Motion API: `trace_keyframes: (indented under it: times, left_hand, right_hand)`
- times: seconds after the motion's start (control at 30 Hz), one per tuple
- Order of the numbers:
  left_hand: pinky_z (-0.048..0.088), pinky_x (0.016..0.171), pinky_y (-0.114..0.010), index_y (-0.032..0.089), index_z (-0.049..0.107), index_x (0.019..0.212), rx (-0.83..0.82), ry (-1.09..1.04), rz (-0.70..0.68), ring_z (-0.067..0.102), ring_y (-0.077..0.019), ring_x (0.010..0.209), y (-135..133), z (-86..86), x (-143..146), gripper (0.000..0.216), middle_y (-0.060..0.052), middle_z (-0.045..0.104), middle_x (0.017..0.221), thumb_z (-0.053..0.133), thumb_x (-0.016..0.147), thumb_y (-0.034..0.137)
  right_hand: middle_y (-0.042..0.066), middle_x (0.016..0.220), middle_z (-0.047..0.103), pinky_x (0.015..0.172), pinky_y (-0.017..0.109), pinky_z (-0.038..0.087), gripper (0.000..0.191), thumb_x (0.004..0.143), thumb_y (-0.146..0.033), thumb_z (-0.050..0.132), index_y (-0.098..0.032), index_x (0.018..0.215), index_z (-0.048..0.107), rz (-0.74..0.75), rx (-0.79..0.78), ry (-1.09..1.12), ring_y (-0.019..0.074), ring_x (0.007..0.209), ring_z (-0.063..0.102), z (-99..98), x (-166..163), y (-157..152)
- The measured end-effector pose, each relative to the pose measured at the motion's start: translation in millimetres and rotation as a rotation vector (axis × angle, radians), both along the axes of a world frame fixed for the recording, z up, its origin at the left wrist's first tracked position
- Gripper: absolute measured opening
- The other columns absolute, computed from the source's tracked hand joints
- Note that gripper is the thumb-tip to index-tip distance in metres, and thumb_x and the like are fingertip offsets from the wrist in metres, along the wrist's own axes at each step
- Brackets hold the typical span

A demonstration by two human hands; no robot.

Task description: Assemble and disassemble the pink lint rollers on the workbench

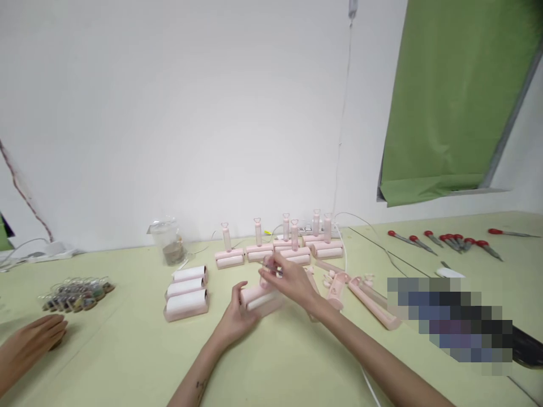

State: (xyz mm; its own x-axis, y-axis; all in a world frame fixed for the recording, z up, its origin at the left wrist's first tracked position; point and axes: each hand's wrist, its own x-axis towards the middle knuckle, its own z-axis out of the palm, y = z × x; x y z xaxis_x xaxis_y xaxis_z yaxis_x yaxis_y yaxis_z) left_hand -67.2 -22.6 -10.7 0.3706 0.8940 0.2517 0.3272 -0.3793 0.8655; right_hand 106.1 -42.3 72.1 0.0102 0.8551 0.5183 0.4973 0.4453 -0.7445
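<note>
My left hand (238,317) is closed around the end of a pink lint roller (261,302) with a white sheet roll, held low over the table. At the top of that roller, my right hand (292,277) pinches at its upright clear pink handle (267,277). A thin dark object crosses by the right fingertips, too small to name. Behind my hands stand several finished-looking lint rollers (229,259) with upright handles. To the left lie three white rolls in pink holders (186,302). Loose pink covers (373,305) and small parts (337,285) lie right of my hands.
Another person's hand (34,339) rests at the left beside a cluster of small glass items (76,294). A clear plastic cup (169,243) stands near the wall. Several red-handled tools (419,243) lie at the right, beyond a blurred-out object (453,325). White cables (345,249) cross the table.
</note>
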Motion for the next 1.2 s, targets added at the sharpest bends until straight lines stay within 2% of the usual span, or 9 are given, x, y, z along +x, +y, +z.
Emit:
trace_keyframes:
  times: [0.13, 0.23, 0.37, 0.47, 0.53, 0.7, 0.93, 1.03, 1.2]
  left_hand:
    - [0.024, 0.098, -0.043, 0.017, 0.031, 0.114, 0.062, -0.040, 0.231, 0.035, -0.0282, 0.115, 16, 5.7, -14, 0.068, -0.012, 0.042, 0.118, 0.065, 0.056, 0.030]
    - [0.026, 0.098, -0.041, 0.020, 0.034, 0.110, 0.039, -0.316, 0.394, 0.032, -0.0277, 0.119, 15, 16.6, -13, 0.069, -0.011, 0.039, 0.122, 0.065, 0.054, 0.045]
    - [0.048, 0.065, -0.038, 0.016, 0.046, 0.088, -0.307, -0.494, 0.266, 0.061, -0.0253, 0.077, 3, 31.6, 9, 0.054, -0.009, 0.061, 0.076, 0.037, 0.068, 0.065]
    - [0.050, 0.056, -0.031, 0.015, 0.051, 0.082, -0.650, -0.628, 0.057, 0.063, -0.0203, 0.060, -5, 38.1, 33, 0.047, -0.005, 0.061, 0.061, 0.047, 0.070, 0.060]
    - [0.050, 0.055, -0.028, 0.015, 0.050, 0.085, -0.767, -0.751, 0.013, 0.062, -0.0170, 0.055, -7, 40.0, 44, 0.040, -0.003, 0.061, 0.060, 0.056, 0.069, 0.052]
    - [0.046, 0.043, -0.023, 0.019, 0.044, 0.079, -0.562, -0.726, 0.030, 0.057, -0.0136, 0.044, -11, 39.2, 55, 0.034, 0.003, 0.058, 0.052, 0.061, 0.067, 0.045]
    - [0.040, 0.037, -0.023, 0.019, 0.049, 0.076, -0.682, -0.511, -0.112, 0.051, -0.0122, 0.035, -17, 45.4, 36, 0.037, 0.002, 0.054, 0.044, 0.056, 0.063, 0.053]
    - [0.044, 0.045, -0.027, 0.022, 0.054, 0.084, -0.635, -0.510, -0.117, 0.056, -0.0149, 0.046, -17, 48.7, 24, 0.040, 0.001, 0.059, 0.054, 0.047, 0.067, 0.058]
    - [0.047, 0.065, -0.036, 0.022, 0.056, 0.087, -0.458, -0.615, -0.009, 0.061, -0.0239, 0.073, -15, 42.5, 20, 0.035, -0.001, 0.066, 0.071, 0.044, 0.074, 0.052]
  right_hand:
    - [0.000, 0.075, 0.056, 0.061, 0.025, 0.038, 0.019, 0.077, -0.039, 0.047, -0.021, 0.082, 0.051, 0.001, 0.067, 0.143, 0.0164, 0.072, 0.053, 5.3, 14, 11]
    - [0.000, 0.072, 0.056, 0.063, 0.026, 0.040, 0.017, 0.076, -0.036, 0.047, -0.020, 0.079, 0.052, 0.072, 0.071, 0.212, 0.0167, 0.071, 0.054, -5.1, 23, 12]
    - [0.002, 0.077, 0.058, 0.058, 0.025, 0.041, 0.017, 0.072, -0.034, 0.051, -0.020, 0.081, 0.056, 0.125, 0.046, 0.280, 0.0169, 0.070, 0.053, -24.8, 21, 4]
    - [0.000, 0.070, 0.055, 0.049, 0.023, 0.037, 0.020, 0.072, -0.036, 0.051, -0.021, 0.085, 0.055, 0.124, 0.020, 0.340, 0.0150, 0.061, 0.050, -33.7, 16, -3]
    - [-0.002, 0.064, 0.052, 0.046, 0.022, 0.035, 0.020, 0.071, -0.037, 0.052, -0.021, 0.083, 0.054, 0.099, -0.005, 0.385, 0.0131, 0.055, 0.047, -36.8, 12, -5]
    - [-0.007, 0.042, 0.033, 0.037, 0.020, 0.023, 0.025, 0.072, -0.036, 0.051, -0.020, 0.054, 0.043, 0.065, -0.128, 0.467, 0.0077, 0.038, 0.030, -41.3, 7, -8]
    - [-0.009, 0.037, 0.023, 0.031, 0.020, 0.018, 0.030, 0.074, -0.041, 0.036, -0.023, 0.050, 0.036, 0.025, -0.214, 0.418, 0.0065, 0.030, 0.018, -33.1, 29, -1]
    - [-0.007, 0.041, 0.033, 0.033, 0.021, 0.023, 0.033, 0.077, -0.047, 0.032, -0.021, 0.060, 0.046, -0.114, -0.182, 0.342, 0.0080, 0.031, 0.025, -21.7, 54, 10]
    - [0.002, 0.069, 0.054, 0.047, 0.024, 0.031, 0.031, 0.060, -0.045, 0.058, -0.021, 0.079, 0.055, -0.359, -0.164, 0.089, 0.0166, 0.058, 0.050, -22.7, 89, 26]
